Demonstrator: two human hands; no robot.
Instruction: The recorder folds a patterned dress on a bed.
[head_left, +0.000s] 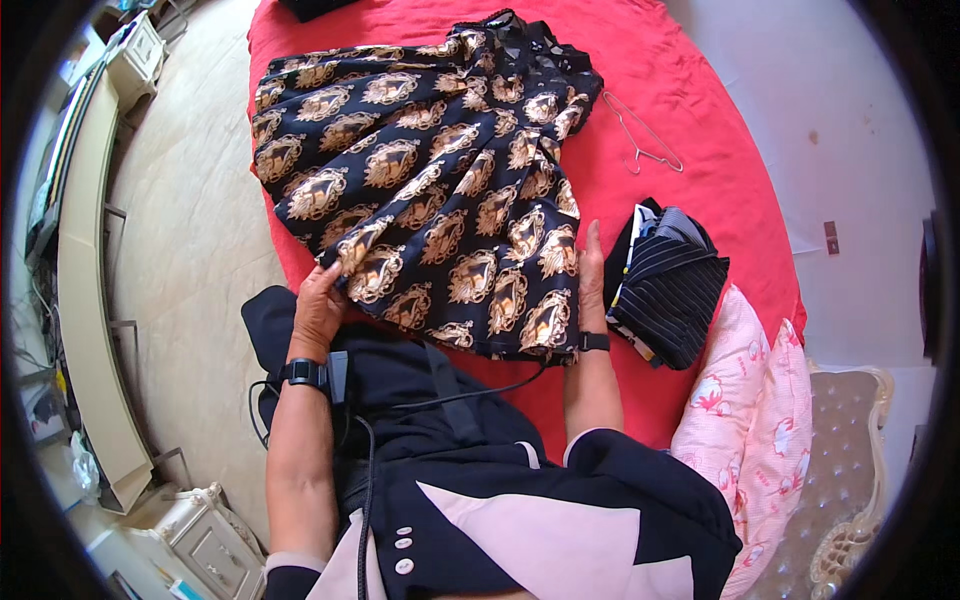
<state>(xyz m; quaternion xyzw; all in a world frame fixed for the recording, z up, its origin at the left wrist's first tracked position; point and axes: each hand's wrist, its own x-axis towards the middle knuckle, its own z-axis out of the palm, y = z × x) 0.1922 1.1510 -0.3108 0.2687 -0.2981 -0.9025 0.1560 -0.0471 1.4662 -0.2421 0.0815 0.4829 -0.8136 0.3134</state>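
Red bedspread [700, 120], upper centre | dark-and-gold dress [430, 200] spread across it | left hand [318, 305] pinching its lower-left edge; right hand [592, 268] at right edge, grip unclear | possible fault: uneven pull, creasing

Left hand [319, 306] pinched, right [591, 276] seemingly outstretched

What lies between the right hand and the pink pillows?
In the head view, a stack of folded dark clothes lies between the right hand and the pink pillows.
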